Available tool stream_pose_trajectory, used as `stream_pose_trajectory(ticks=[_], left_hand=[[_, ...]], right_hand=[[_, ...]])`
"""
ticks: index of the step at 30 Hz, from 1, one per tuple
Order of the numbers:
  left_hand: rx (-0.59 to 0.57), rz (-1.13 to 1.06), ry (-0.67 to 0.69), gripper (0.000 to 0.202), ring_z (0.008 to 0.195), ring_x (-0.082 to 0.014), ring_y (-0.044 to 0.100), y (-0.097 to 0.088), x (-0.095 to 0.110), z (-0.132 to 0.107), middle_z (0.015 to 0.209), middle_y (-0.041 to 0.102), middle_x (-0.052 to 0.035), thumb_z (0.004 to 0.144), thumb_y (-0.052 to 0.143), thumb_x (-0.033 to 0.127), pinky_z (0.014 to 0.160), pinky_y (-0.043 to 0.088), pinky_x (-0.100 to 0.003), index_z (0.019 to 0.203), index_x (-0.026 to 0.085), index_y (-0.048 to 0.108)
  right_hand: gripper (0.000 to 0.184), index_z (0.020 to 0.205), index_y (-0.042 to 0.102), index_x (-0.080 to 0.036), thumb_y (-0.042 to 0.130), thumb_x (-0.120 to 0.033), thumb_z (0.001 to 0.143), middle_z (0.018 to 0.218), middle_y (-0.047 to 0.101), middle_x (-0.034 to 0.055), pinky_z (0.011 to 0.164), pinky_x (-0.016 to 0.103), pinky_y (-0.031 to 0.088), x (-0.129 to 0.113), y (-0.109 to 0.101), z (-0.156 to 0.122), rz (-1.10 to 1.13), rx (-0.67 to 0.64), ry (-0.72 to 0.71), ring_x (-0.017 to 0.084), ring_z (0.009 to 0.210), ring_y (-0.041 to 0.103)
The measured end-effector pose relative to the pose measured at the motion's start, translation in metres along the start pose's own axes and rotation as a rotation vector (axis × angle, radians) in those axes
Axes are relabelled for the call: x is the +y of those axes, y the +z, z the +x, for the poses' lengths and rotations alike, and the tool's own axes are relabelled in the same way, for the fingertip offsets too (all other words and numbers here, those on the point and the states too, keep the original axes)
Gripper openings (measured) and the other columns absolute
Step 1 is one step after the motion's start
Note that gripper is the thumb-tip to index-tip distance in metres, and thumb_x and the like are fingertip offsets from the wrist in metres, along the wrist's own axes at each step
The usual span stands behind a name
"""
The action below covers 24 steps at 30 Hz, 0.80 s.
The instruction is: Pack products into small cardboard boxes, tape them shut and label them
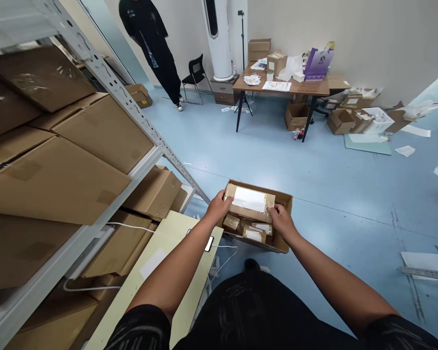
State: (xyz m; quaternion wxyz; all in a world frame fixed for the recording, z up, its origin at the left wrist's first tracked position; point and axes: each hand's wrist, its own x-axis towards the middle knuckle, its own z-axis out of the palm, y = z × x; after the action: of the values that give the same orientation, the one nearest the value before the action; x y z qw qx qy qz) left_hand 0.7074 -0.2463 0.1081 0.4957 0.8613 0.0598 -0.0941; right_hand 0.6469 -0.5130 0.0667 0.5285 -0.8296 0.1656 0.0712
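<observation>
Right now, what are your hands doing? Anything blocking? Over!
Left hand, right hand: gripping parcel. Parcel: over open carton. Possibly in the way: smaller boxes inside.

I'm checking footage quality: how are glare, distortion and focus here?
Head view: glare on the blue floor; tape glints on the upper-left carton. Same view: the shelf upright slants, perhaps from lens stretch or tilt; parcel, left hand and right hand look fairly sharp.

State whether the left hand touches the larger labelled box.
Touching: the head view shows the left hand gripping the larger labelled box, thumb over one end.
</observation>
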Motion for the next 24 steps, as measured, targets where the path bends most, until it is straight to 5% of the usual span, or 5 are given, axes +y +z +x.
stream_pose_trajectory(ticks=[5, 13, 18, 24], left_hand=[[0.065, -0.031, -0.065, 0.052, 0.136, -0.0269, 0.054, -0.005, -0.008, -0.009, 0.147, 0.058, -0.0136, 0.093, 0.060, 0.045, 0.111, 0.042, -0.037, 0.138, 0.018, 0.057], [0.215, -0.126, -0.138, 0.043, 0.124, -0.0261, 0.063, -0.037, -0.050, -0.065, 0.131, 0.069, -0.0112, 0.094, 0.057, 0.049, 0.108, 0.046, -0.040, 0.124, 0.019, 0.066], [0.389, -0.211, -0.204, 0.039, 0.118, -0.0254, 0.066, -0.051, -0.081, -0.128, 0.124, 0.072, -0.0093, 0.093, 0.057, 0.048, 0.105, 0.049, -0.040, 0.119, 0.021, 0.067], [0.629, -0.314, -0.323, 0.039, 0.116, -0.0244, 0.067, -0.058, -0.119, -0.234, 0.122, 0.073, -0.0088, 0.093, 0.057, 0.051, 0.103, 0.050, -0.039, 0.116, 0.021, 0.067]], right_hand=[[0.053, 0.124, 0.064, -0.018, 0.054, -0.056, 0.088, 0.121, 0.070, 0.0121, 0.090, 0.038, 0.047, 0.008, 0.009, 0.008, -0.045, -0.005, -0.017, 0.028, 0.104, 0.065], [0.048, 0.116, 0.067, -0.021, 0.056, -0.057, 0.087, 0.113, 0.073, 0.0103, 0.090, 0.040, 0.048, 0.000, 0.035, 0.011, -0.086, -0.160, -0.048, 0.030, 0.103, 0.066], [0.045, 0.110, 0.068, -0.022, 0.055, -0.057, 0.085, 0.111, 0.073, 0.0091, 0.087, 0.038, 0.049, -0.012, 0.076, 0.012, -0.142, -0.345, -0.121, 0.029, 0.102, 0.066], [0.044, 0.107, 0.068, -0.021, 0.055, -0.057, 0.085, 0.106, 0.074, 0.0092, 0.087, 0.038, 0.049, -0.036, 0.144, -0.019, -0.201, -0.589, -0.312, 0.028, 0.100, 0.067]])
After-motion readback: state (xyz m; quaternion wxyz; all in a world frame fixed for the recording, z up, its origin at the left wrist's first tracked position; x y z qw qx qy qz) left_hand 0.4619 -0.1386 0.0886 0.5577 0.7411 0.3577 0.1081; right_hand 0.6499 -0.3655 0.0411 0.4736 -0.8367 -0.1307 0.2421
